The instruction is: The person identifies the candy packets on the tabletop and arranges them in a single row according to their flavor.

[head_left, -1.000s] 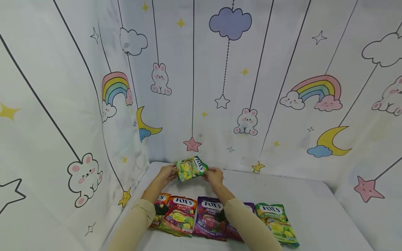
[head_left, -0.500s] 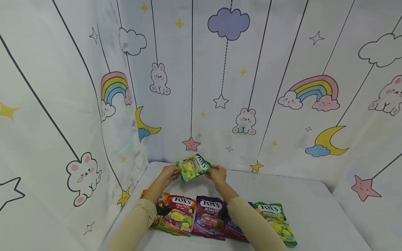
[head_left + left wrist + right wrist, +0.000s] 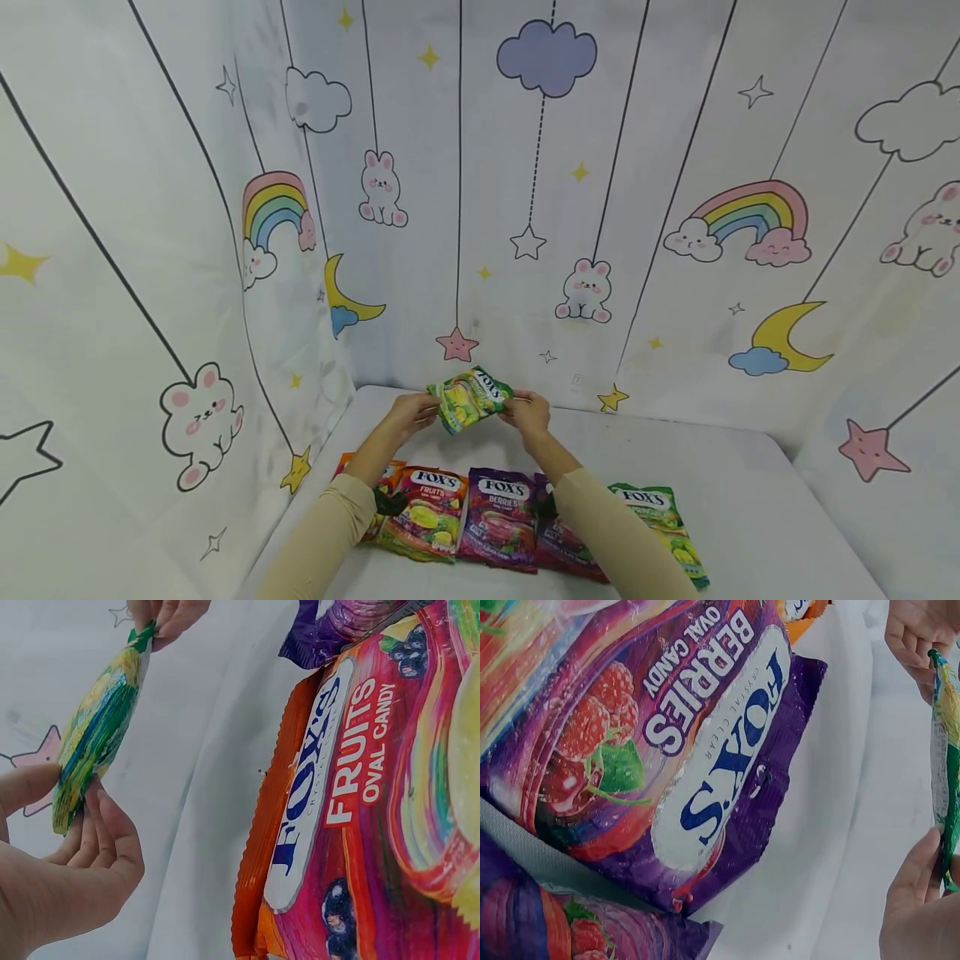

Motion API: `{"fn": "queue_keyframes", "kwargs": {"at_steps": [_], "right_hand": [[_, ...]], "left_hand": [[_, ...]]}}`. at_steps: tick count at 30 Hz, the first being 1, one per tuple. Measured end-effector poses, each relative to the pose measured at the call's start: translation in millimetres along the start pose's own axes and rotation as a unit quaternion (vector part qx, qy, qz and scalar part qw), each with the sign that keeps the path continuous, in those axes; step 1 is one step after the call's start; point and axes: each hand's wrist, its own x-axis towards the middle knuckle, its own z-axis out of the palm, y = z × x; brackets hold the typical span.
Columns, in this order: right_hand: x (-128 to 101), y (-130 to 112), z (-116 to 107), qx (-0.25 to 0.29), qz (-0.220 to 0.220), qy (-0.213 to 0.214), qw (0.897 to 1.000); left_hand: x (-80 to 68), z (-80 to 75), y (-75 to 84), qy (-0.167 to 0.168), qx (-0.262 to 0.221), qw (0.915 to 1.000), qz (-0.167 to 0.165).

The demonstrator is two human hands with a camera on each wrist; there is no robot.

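Note:
A green and yellow Fox's candy bag (image 3: 472,398) is held up near the back of the table, tilted, its printed front facing the head camera. My left hand (image 3: 414,412) pinches its left edge between thumb and fingers. At the opposite edge, my right hand (image 3: 529,412) pinches the corner. The left wrist view shows the bag (image 3: 105,724) nearly edge-on, thumb on one side and fingers on the other. From the right wrist, its pale printed back (image 3: 941,765) is seen at the border of the view.
A row of candy bags lies along the front of the white table (image 3: 757,508): an orange bag (image 3: 386,479), a red fruits bag (image 3: 426,512), a purple berries bag (image 3: 498,521), another purple bag (image 3: 562,546) and a green bag (image 3: 678,546). My forearms pass over some. Patterned cloth walls (image 3: 420,275) stand behind and left.
Both hands have shifted a little to the right with the green candy bag, which has tilted slightly more. The bags in the row lie as before.

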Motion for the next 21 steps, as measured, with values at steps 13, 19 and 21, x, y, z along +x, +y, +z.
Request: {"fn": "queue_keyframes", "kwargs": {"at_steps": [13,19,21], "right_hand": [[0,-6,-14,-0.007,-0.015,-0.004,1.0],[0,-12,-22,-0.024,-0.013,0.003,1.0],[0,-13,-25,-0.024,-0.011,0.006,1.0]], "left_hand": [[-0.2,8.0,-3.4,-0.012,0.003,0.9999,0.011],[-2.1,14.3,-3.8,-0.027,0.014,0.9994,0.018],[-2.5,16.4,-3.8,-0.035,0.018,0.9991,0.018]]}}
